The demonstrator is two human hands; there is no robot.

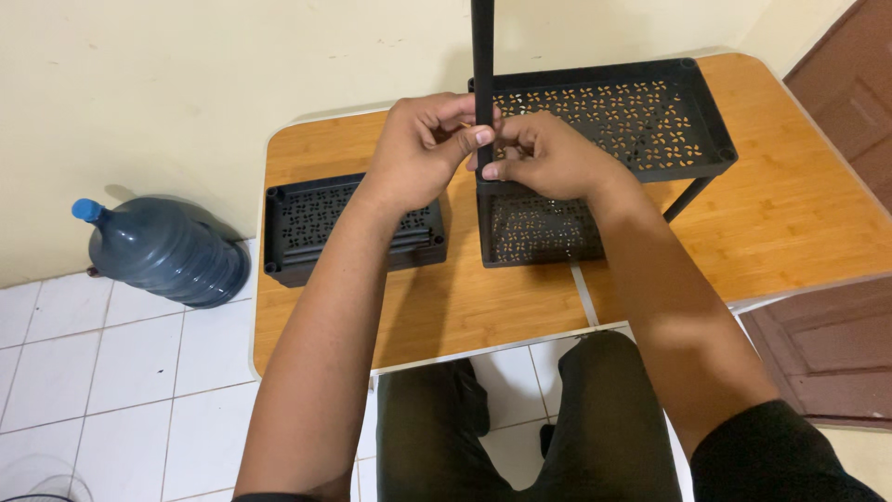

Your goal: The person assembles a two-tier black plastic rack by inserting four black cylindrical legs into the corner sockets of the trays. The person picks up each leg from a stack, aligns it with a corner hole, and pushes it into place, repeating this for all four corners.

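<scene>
A black upright pole [482, 56] rises from the near left corner of a black perforated shelf tray [641, 116] on the wooden table [790, 223]. My left hand [423, 149] and my right hand [548, 158] both grip the pole's lower end, thumbs pressed on it. Below the upper tray a lower black tray [539, 232] rests on the table, joined by a slanted black leg [688, 197]. The joint under my fingers is hidden.
A stack of black perforated trays [316, 223] lies on the table's left part. A large blue water jug [167, 251] lies on the white tiled floor by the wall. A brown door [855, 84] stands at right. My knees sit under the table edge.
</scene>
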